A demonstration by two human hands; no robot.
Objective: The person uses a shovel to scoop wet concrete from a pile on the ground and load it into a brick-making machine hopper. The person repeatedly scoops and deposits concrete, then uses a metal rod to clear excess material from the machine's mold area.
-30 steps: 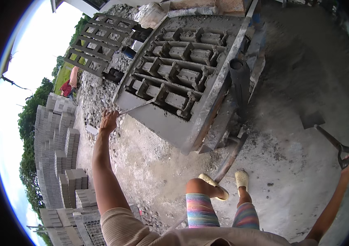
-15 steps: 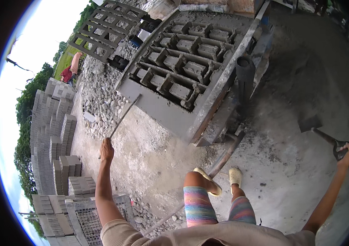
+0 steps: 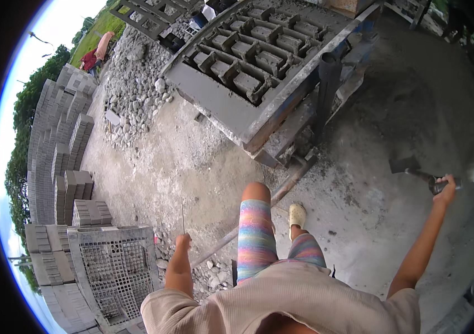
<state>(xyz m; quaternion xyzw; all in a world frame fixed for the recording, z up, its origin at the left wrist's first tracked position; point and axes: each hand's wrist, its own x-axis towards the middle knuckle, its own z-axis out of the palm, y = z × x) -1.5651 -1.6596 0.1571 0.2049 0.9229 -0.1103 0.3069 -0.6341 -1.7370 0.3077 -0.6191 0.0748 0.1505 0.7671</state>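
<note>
My left hand [image 3: 182, 241] is closed around one end of a thin metal rod [image 3: 182, 217], which points away from me above the dusty ground. Out to the right, my right hand [image 3: 445, 190] grips the handle of a short shovel [image 3: 404, 165], its dark blade turned toward the grey ground. Both arms are spread wide. Ahead stands a block mould [image 3: 209, 83], a metal table with rows of hollow cells and wet grey concrete smeared over its top. Neither hand touches it.
A long pipe [image 3: 220, 243] lies slantwise by my legs, running up to the mould table. Stacked concrete blocks [image 3: 72, 147] line the left, with a mesh screen [image 3: 117, 273] at lower left. Pebbles [image 3: 142, 100] are heaped beyond. Another person [image 3: 95, 55] bends far left.
My left hand has drawn back toward my body, taking the rod away from the mould's edge. The shovel has shifted slightly left in view, and my left leg has moved.
</note>
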